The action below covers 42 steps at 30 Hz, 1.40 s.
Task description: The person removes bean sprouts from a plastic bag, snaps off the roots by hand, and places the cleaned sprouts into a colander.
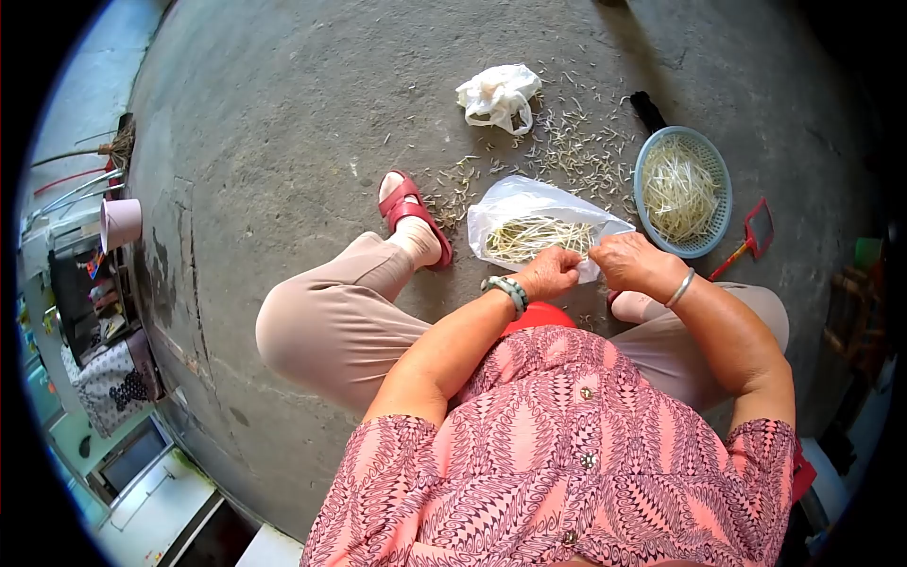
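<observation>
Bean sprouts (531, 238) lie in an open white plastic bag (491, 200) on the floor between my feet. My left hand (551, 274), with a beaded bracelet at its wrist, is closed in a pinch at the bag's near edge. What its fingertips hold is too small to make out. Close beside it, my right hand (631, 262) is closed over the bag's right corner, a thin pale bean sprout seeming to show at its fingertips. A metal bangle circles that wrist. Right of the bag, a light blue plastic colander (725, 203) holds more sprouts.
Scattered sprout scraps (581, 146) cover the concrete floor beyond the bag. A crumpled white plastic bag (501, 94) lies farther off. A red fly swatter (759, 227) rests right of the colander. My red sandal (436, 231) is left of the bag. A pink bucket (121, 224) stands far left.
</observation>
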Each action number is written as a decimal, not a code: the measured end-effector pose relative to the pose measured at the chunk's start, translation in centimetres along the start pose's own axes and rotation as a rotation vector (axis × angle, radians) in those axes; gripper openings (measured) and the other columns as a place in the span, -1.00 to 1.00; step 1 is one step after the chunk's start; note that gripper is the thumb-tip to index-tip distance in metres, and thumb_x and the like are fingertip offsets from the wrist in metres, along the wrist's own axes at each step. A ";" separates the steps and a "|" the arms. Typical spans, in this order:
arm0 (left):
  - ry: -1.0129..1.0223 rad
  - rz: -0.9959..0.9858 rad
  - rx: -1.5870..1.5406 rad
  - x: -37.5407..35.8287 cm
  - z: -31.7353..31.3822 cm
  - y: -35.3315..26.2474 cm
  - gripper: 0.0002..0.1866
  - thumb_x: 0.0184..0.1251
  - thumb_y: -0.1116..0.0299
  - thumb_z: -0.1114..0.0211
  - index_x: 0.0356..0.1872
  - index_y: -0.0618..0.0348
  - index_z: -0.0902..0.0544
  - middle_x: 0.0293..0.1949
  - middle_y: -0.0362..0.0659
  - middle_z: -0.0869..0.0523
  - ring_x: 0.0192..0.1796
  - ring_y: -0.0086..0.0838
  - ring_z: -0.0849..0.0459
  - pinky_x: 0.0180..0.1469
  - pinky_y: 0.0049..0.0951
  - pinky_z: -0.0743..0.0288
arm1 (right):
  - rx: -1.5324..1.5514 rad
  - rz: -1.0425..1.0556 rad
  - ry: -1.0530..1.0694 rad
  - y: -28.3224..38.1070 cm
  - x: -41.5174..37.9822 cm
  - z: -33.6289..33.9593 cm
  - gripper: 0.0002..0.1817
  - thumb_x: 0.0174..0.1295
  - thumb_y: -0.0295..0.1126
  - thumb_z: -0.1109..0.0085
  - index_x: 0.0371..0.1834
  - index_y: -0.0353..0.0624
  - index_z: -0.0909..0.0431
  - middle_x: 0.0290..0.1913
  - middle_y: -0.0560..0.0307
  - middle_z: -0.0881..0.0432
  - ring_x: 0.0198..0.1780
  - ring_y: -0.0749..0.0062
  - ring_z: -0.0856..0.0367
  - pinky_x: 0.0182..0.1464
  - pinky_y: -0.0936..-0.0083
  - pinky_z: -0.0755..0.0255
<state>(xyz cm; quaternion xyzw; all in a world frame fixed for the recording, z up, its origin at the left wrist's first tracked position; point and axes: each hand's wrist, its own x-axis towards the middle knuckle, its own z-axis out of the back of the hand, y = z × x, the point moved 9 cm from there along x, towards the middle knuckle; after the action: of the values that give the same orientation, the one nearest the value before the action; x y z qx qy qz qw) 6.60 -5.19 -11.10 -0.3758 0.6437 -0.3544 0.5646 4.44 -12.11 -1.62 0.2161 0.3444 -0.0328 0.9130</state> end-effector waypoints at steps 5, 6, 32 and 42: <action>-0.044 0.095 -0.195 2.2 3.0 4.7 -0.57 0.20 0.32 -0.08 0.09 0.26 -0.57 -0.26 -0.14 -0.71 -0.20 -0.50 -0.65 -0.20 -0.49 -0.53 | -0.003 0.108 -0.047 2.8 -1.1 1.3 -0.84 -0.12 -0.48 -0.15 -0.41 -0.20 -0.59 -0.32 -0.07 -0.64 -0.22 0.03 -0.65 -0.20 0.19 -0.51; -0.068 0.167 -0.122 2.7 4.4 5.5 -0.57 0.19 0.34 -0.11 0.08 0.27 -0.55 -0.22 -0.10 -0.70 -0.22 -0.48 -0.66 -0.23 -0.49 -0.53 | -0.006 0.132 -0.098 3.3 -1.5 1.5 -0.84 -0.11 -0.47 -0.15 -0.40 -0.20 -0.58 -0.32 -0.07 -0.63 -0.23 0.03 -0.65 -0.20 0.18 -0.51; -0.138 0.192 1.209 5.5 5.1 5.5 -0.33 -0.11 0.37 -0.27 0.16 0.32 -0.37 0.12 0.09 -0.45 0.32 -0.05 -0.29 0.42 0.09 0.12 | -0.021 0.113 -0.365 1.2 -4.1 4.4 -0.94 -0.15 -0.49 -0.18 -0.56 -0.14 -0.52 -0.45 0.09 -0.51 -0.40 0.23 -0.60 -0.33 0.34 -0.44; -0.145 0.105 1.010 5.6 6.6 5.3 -0.68 0.11 0.16 -0.08 -0.44 0.18 -0.69 -0.41 0.11 -0.69 -0.30 -0.02 -0.68 -0.22 -0.10 -0.53 | -0.002 0.076 -0.442 -0.2 -4.7 5.1 -0.94 -0.18 -0.49 -0.19 -0.58 -0.14 -0.51 -0.47 0.10 -0.50 -0.42 0.25 -0.58 -0.35 0.36 -0.42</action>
<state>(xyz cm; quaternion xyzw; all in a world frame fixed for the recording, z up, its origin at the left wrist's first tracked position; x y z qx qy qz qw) 12.22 -7.85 -19.07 -0.0469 0.3697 -0.5652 0.7360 3.96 -14.83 4.75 0.2158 0.1273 -0.0445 0.9671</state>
